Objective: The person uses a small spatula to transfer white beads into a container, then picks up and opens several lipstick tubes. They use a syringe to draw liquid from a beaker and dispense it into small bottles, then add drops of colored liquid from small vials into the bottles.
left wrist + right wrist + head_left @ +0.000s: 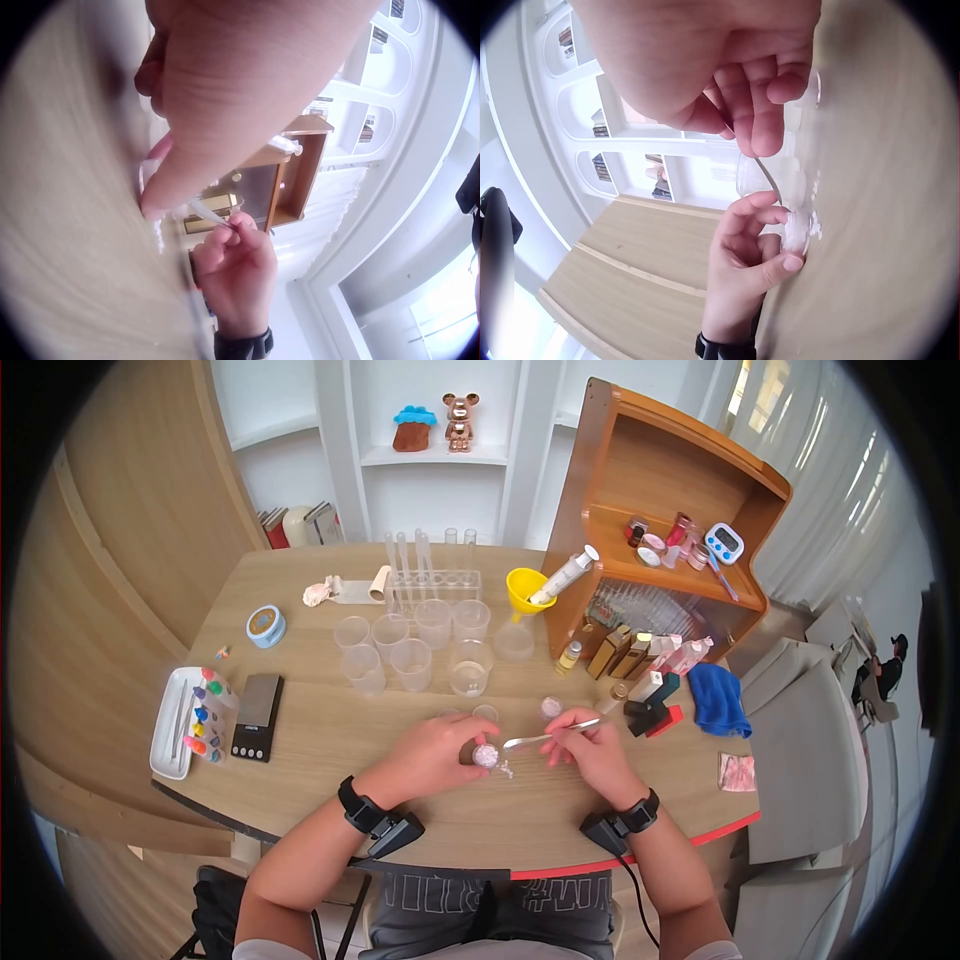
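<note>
Left hand (432, 752) fingers curled round small clear glitter-filled jar (486, 756); right hand (590, 745) pinching thin metal spatula (545, 737); best keep jar steady, tip centred over mouth

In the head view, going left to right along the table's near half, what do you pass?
White tray → black scale → left hand → small jar → metal spatula → right hand → blue cloth.
</note>
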Demonstrator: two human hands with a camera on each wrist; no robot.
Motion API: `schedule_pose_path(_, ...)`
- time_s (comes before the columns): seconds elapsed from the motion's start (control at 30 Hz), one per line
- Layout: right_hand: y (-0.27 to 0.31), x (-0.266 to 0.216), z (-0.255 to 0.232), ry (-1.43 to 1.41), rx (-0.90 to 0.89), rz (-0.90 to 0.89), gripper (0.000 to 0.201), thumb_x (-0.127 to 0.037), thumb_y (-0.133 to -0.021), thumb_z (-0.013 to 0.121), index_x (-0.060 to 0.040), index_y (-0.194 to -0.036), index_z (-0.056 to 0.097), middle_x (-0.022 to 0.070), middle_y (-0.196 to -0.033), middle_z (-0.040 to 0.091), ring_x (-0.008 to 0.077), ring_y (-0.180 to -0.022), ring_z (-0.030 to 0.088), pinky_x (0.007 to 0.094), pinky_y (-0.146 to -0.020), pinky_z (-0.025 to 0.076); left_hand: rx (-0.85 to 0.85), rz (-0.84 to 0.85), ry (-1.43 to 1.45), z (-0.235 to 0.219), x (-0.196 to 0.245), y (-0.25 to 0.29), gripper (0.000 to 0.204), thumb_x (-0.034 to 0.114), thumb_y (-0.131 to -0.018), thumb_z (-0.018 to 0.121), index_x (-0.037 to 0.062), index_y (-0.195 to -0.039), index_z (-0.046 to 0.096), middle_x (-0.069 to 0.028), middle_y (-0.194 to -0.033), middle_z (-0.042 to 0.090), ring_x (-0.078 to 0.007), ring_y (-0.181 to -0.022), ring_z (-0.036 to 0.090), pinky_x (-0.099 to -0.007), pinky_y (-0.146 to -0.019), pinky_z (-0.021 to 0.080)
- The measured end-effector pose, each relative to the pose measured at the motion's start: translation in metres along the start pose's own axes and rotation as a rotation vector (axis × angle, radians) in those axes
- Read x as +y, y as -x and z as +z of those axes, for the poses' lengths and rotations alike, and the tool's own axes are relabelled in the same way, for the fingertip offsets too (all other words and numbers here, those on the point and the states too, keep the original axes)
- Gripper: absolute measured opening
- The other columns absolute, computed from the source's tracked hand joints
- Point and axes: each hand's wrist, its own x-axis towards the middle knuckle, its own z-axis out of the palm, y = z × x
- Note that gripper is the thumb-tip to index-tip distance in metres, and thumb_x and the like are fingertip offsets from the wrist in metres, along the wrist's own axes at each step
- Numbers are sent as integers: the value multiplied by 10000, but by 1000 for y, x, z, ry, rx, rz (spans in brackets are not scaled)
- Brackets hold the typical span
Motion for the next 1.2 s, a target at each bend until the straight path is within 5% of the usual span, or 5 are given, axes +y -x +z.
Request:
schedule_pose_path(0.2,-2,2,-3,20,79,47,91,-18,-955,561,24,-975,639,97,-833,690,149,-691,658,262,-642,514,19,33,35,-6,5,-1,483,149,-747,825,109,-1192,639,-81,-1089,698,-296,-1029,661,-381,-898,522)
schedule_pose_path(0.63,-3,4,-5,16,72,44,94,-11,-952,561,20,-986,643,97,-853,694,142,-688,657,267,-639,519,25,-15,29,-5,6,-1,479,149,-744,824,94,-1186,647,-54,-1073,722,-277,-1008,675,-382,-868,533)
schedule_pose_path(0.83,0,-2,2,-4,-59,28,101,-28,-973,565,7,-1027,643,105,-888,709,145,-705,667,271,-672,524,32,9,18,-1,1,-2,465,132,-744,813,101,-1180,652,-48,-1067,726,-278,-994,679,-387,-854,537)
schedule_pose_path(0.93,1,1,6,9,-86,30,96,-50,-973,565,-44,-1014,651,83,-890,738,122,-696,680,216,-592,442,42,18,22,1,1,-2,448,131,-752,803,113,-1172,649,-37,-1043,722,-277,-972,678,-393,-829,539)
schedule_pose_path(1.2,-4,1,-3,-24,71,27,97,-15,-949,559,25,-983,640,116,-835,697,158,-677,664,270,-614,516,54,16,19,1,2,-1,431,144,-762,792,143,-1166,641,-42,-1003,697,-295,-945,672,-414,-794,541)
